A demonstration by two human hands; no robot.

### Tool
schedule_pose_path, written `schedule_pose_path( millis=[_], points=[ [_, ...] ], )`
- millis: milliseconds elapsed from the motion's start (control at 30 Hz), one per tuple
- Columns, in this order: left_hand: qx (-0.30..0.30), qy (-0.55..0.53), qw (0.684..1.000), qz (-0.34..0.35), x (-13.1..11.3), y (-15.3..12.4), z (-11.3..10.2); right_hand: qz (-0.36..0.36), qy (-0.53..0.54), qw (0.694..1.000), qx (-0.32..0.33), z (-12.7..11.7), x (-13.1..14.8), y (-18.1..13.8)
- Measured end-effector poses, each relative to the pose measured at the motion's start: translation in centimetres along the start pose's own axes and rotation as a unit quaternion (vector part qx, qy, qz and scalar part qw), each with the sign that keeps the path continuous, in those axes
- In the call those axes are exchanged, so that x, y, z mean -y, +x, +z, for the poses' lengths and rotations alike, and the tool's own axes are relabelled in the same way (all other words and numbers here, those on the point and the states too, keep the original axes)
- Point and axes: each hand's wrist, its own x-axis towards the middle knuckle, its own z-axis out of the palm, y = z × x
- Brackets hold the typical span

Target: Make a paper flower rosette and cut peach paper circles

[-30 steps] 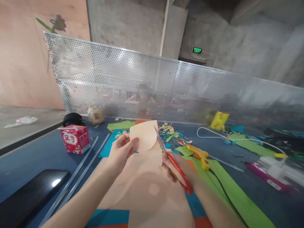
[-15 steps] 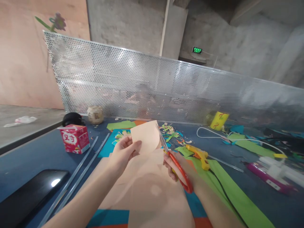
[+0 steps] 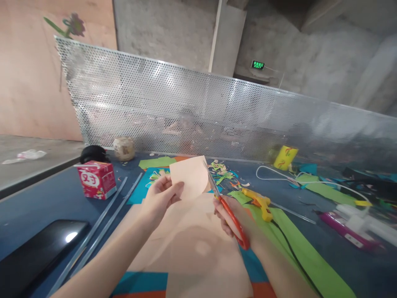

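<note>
My left hand point(image 3: 163, 194) pinches a piece of peach paper point(image 3: 190, 176) by its lower left corner, thumb on top. Red-handled scissors point(image 3: 228, 211) are gripped in my right hand point(image 3: 228, 215), their blades pointing up and away along the paper's right edge. That edge curls where the blades meet it. Beneath both hands lie larger peach sheets point(image 3: 198, 248), on top of blue paper point(image 3: 145, 283) and orange paper. Paper scraps point(image 3: 221, 171) in green, peach and orange are scattered just beyond the scissors.
A yellow glue gun point(image 3: 259, 203) with its black cord lies on green paper point(image 3: 305, 248) at right, near a purple power strip point(image 3: 350, 229). At left are a pink box point(image 3: 97, 179), clear glue sticks point(image 3: 108, 223) and a black phone point(image 3: 40, 256). A perforated metal screen point(image 3: 149, 103) stands behind.
The scissors' handles have drawn closer together, and their blades look more nearly closed at the paper's right edge. The left hand keeps its hold on the paper; the view has shifted slightly.
</note>
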Motion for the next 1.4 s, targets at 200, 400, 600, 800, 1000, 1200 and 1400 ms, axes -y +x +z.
schedule_pose_path(
  millis=[200, 400, 600, 800, 1000, 1200, 1400],
  points=[
    [-0.021, 0.008, 1.000, 0.010, -0.11, 0.05, -0.05, -0.017, -0.024, 0.999, -0.027, -0.26, 0.03, -0.14],
    [-0.017, -0.001, 1.000, 0.022, -0.33, -0.04, -0.05, -0.031, -0.034, 0.999, -0.020, -0.33, 0.13, -0.37],
    [-0.013, 0.012, 1.000, 0.021, -0.16, -0.05, -0.17, -0.027, -0.044, 0.999, -0.002, -0.23, -0.12, -0.15],
    [-0.015, 0.022, 0.999, 0.024, 0.07, 0.11, -0.17, -0.012, -0.048, 0.999, 0.002, -0.16, 0.19, -0.14],
    [-0.017, 0.021, 0.999, 0.020, 0.10, 0.16, -0.18, -0.004, -0.037, 0.999, -0.006, -0.07, 0.26, -0.28],
    [-0.017, 0.022, 0.999, 0.024, -0.08, 0.06, -0.21, -0.004, -0.015, 1.000, -0.020, -0.08, -0.15, -0.16],
    [-0.045, 0.035, 0.997, 0.051, -0.42, 0.10, -0.30, -0.001, -0.013, 1.000, -0.028, -0.13, -0.31, 0.04]
  ],
)
